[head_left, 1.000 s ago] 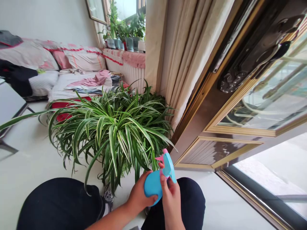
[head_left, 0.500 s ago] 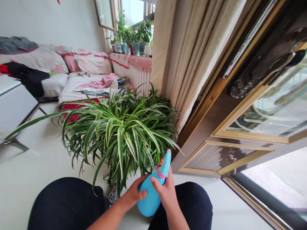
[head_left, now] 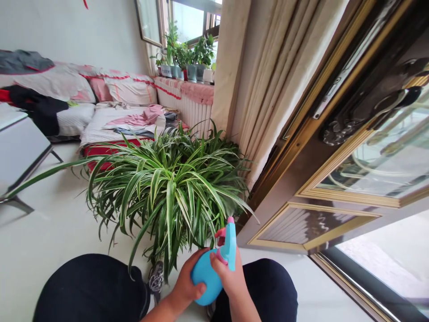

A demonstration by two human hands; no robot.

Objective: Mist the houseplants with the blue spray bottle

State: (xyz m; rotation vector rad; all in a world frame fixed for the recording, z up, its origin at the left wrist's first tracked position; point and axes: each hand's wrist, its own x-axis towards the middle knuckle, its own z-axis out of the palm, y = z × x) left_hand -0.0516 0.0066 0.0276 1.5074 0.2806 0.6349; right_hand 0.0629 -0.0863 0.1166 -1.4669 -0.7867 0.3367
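Observation:
A blue spray bottle (head_left: 207, 277) with a pink collar and pink nozzle tip is between my two hands, low in the view. My left hand (head_left: 187, 279) wraps round the bottle's body from the left, thumb on its near side. My right hand (head_left: 231, 273) grips the neck, with its fingers at the pink trigger. The nozzle points away from me, to the right part of a big spider plant (head_left: 170, 188). A faint mist shows near the nozzle tip. The plant's long striped leaves hang over whatever holds it, so its base is hidden.
A brown door (head_left: 284, 197) with gold trim stands on the right, beside a beige curtain (head_left: 268, 89). Potted plants (head_left: 191, 67) line the windowsill. A sofa (head_left: 90, 120) with clothes and a white table (head_left: 23, 147) are at left. My bent knees (head_left: 94, 286) flank the bottle.
The spray bottle's head has tilted and shifted slightly left and down, its nozzle now turned more toward the plant. Both hands keep their hold on it. The view has shifted slightly.

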